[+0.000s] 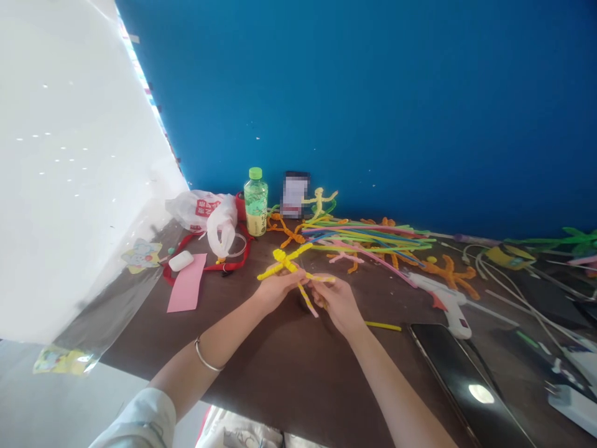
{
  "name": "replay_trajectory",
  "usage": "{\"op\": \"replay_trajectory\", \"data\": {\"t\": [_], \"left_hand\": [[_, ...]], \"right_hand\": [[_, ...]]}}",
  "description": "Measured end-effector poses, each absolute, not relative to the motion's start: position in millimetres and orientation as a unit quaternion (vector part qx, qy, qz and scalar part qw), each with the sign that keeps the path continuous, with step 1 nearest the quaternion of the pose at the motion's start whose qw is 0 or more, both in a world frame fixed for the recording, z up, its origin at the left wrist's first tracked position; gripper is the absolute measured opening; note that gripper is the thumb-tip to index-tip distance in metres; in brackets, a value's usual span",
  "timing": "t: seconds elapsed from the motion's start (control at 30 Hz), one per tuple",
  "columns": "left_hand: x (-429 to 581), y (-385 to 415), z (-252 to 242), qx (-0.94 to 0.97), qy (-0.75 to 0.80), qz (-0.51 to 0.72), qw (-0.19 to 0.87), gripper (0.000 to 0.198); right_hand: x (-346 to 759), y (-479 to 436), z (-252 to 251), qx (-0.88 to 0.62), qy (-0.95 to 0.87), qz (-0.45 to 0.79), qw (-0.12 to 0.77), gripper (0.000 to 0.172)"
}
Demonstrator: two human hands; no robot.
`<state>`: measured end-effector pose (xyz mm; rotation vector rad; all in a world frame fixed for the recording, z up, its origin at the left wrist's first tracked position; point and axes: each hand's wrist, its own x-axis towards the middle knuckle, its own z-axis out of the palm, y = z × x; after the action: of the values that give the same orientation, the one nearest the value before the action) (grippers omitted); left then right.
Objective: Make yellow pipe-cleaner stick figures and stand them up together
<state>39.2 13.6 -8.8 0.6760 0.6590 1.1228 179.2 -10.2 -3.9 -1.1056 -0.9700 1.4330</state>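
Note:
Over a dark brown table (289, 367), both my hands hold a yellow pipe-cleaner figure (285, 262) with a pink strand twisted in. My left hand (275, 289) is closed on the figure's middle; a thin bracelet circles that wrist. My right hand (336, 301) pinches the lower strands, one yellow and one pink. Behind the hands lies a pile of loose coloured pipe cleaners (368, 239), with orange finished figures (448, 271) among them and a yellow-green figure (319, 202) against the blue wall.
A green-capped bottle (255, 201) stands at the back beside a white plastic bag (205, 214) and red strap. Pink paper (187, 283) lies left. A white glue gun (448, 303), a dark phone (466, 382) and cables lie right. A single yellow piece (383, 325) lies near my right wrist.

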Motion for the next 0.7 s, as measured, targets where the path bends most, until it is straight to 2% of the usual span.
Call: {"op": "replay_trajectory", "data": {"t": [0.17, 0.3, 0.4, 0.53, 0.7], "left_hand": [[40.8, 11.9, -7.3, 0.356, 0.367, 0.578, 0.636, 0.024], [43.2, 8.1, -6.7, 0.389, 0.382, 0.581, 0.604, 0.024], [45.0, 5.7, -6.6, 0.414, 0.403, 0.582, 0.572, 0.023], [46.2, 5.6, -9.0, 0.452, 0.450, 0.580, 0.507, 0.022], [45.8, 8.4, -12.8, 0.485, 0.451, 0.582, 0.473, 0.017]], "right_hand": [[163.6, -16.5, -9.3, -0.495, -0.382, 0.576, 0.527, 0.029], [160.3, -20.4, -9.4, -0.506, -0.384, 0.565, 0.526, 0.031], [158.2, -23.5, -8.0, -0.537, -0.444, 0.508, 0.506, 0.032], [158.1, -26.4, -6.7, -0.563, -0.615, 0.289, 0.472, 0.024], [169.2, -24.7, -4.2, -0.531, -0.767, -0.025, 0.358, 0.021]]}}
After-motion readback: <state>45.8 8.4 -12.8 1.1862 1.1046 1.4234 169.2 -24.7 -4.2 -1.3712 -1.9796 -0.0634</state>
